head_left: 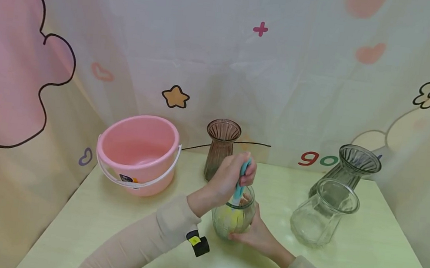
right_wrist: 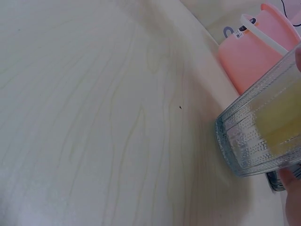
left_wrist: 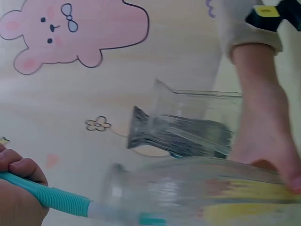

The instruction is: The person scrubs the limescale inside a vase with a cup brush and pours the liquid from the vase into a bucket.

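Beige sleeves (head_left: 132, 245) lie nearest. The right hand (head_left: 257, 232) grips a rounded, textured glass jar (head_left: 219, 224) over a wood-grained table (head_left: 379, 256); the left hand (head_left: 229, 175) clenches a ridged turquoise handle (head_left: 239, 191), its yellow head (head_left: 233, 218) inside. Beyond: smooth pink bucket (head_left: 154, 183), fluted mauve vase (head_left: 217, 156).

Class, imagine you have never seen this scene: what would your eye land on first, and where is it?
Probably the pink bucket, bright at the left of the table. Next, near the centre, the left hand grips a turquoise-handled tool reaching into a glass jar, which the right hand holds. At the right, a grey vase stands behind a clear one.
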Demonstrator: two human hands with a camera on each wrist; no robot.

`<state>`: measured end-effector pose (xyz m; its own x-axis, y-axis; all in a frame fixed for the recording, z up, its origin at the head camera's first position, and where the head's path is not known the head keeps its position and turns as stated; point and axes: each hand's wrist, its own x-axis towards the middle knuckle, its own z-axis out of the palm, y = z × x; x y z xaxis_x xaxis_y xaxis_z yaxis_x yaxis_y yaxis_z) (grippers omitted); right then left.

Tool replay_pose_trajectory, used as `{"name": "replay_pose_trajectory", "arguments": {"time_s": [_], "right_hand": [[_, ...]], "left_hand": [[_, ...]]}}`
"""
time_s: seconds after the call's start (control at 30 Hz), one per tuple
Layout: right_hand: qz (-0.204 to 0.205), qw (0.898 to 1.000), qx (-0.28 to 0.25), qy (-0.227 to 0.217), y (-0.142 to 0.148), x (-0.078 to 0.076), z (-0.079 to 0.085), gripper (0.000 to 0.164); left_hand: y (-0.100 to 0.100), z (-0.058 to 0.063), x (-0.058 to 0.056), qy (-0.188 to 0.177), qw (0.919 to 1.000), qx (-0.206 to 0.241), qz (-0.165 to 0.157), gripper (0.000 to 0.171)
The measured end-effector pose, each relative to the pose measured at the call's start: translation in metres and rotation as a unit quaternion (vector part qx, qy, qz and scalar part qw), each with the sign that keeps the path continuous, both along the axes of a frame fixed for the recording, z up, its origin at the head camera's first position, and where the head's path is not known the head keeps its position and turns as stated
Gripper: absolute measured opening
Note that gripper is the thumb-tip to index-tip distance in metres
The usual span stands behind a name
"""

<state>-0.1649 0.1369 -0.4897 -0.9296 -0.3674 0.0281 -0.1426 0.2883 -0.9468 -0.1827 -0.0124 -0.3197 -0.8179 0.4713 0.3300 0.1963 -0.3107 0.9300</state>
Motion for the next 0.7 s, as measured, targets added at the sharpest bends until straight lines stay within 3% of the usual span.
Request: {"name": "replay_pose_trajectory", "arguments": {"time_s": [0.2, 0.33, 0.47, 0.7], "right_hand": [[-0.003, 1.0, -0.006, 0.018, -0.001, 0.0, -0.001, 0.105], [-0.007, 1.0, 0.008, 0.026, -0.001, 0.0, -0.003, 0.104], [-0.008, 0.999, 0.006, 0.033, -0.001, 0.0, -0.005, 0.104], [-0.013, 0.998, -0.014, 0.053, -0.003, 0.001, -0.005, 0.105]], "left_hand": [[-0.002, 0.04, 0.002, -0.006, 0.9983, 0.055, -0.018, 0.036], [-0.004, 0.056, 0.003, -0.006, 0.9973, 0.069, -0.023, 0.036], [-0.004, 0.055, 0.002, -0.018, 0.9971, 0.068, -0.028, 0.037], [-0.002, 0.031, 0.0, -0.035, 0.9973, 0.062, -0.014, 0.036]]}}
